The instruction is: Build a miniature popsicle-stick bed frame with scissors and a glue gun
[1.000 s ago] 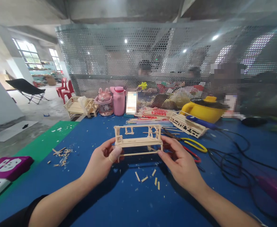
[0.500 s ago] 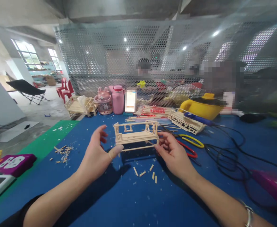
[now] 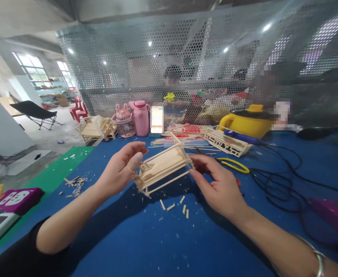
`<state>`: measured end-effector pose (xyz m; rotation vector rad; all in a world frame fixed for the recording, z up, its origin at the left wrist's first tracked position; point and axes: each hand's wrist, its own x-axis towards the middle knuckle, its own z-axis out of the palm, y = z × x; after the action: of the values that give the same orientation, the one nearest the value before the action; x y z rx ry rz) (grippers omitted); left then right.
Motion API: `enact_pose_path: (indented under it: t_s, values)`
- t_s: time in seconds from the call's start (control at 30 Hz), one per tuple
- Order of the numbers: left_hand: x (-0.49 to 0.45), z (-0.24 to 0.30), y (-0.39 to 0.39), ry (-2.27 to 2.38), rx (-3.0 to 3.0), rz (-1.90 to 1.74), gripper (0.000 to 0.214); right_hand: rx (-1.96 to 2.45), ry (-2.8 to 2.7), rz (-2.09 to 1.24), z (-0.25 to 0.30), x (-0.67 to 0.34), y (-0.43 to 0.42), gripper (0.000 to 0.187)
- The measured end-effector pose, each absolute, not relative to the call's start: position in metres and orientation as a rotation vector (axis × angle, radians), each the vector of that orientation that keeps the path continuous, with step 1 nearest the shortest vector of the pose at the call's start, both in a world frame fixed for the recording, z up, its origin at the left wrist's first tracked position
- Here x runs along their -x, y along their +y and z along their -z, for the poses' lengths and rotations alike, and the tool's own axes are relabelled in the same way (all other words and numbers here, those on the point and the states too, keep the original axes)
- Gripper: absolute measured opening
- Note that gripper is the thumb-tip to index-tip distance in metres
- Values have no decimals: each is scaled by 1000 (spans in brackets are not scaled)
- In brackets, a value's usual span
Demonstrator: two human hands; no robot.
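Note:
A small model bench of pale wooden sticks (image 3: 163, 166) hangs tilted above the blue table (image 3: 146, 238), its left end lower and its seat turned toward me. My left hand (image 3: 122, 172) pinches the left end with thumb and fingers closed on it. My right hand (image 3: 219, 186) grips the right end, fingers curled round the frame. Several short cut stick pieces (image 3: 174, 207) lie on the table right below the model.
Yellow-handled pliers (image 3: 234, 164) and black cables (image 3: 275, 184) lie to the right. A yellow pot (image 3: 248, 122), another stick frame (image 3: 226, 143), a stick bundle (image 3: 183, 139), pink bottles (image 3: 133, 119) stand behind. Wood scraps (image 3: 75, 185) and a purple power strip (image 3: 11, 199) lie left. People sit behind the mesh screen.
The model was upright and level between both hands; now it is tipped and turned, left end down. My left hand briefly opened beside it, then closed on the left end again.

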<state>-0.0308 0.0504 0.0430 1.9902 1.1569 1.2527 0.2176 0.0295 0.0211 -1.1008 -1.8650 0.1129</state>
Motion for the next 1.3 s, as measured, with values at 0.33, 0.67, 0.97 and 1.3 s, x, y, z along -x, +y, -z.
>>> enact_pose_path:
  t_s: [0.33, 0.67, 0.97, 1.3]
  values:
    - [27, 8, 56, 1266, -2140, -1388, 22, 683, -2142, 468, -73, -193, 79, 22]
    - [15, 9, 49, 1216, -1899, -1157, 27, 850, -1857, 237, -42, -201, 62, 18]
    - [9, 14, 53, 1258, -1949, -1139, 20, 910, -1830, 199, -28, -204, 55, 33]
    - [6, 9, 54, 1254, -1960, -1146, 10, 1064, -2159, 365, -6, -176, 33, 15]
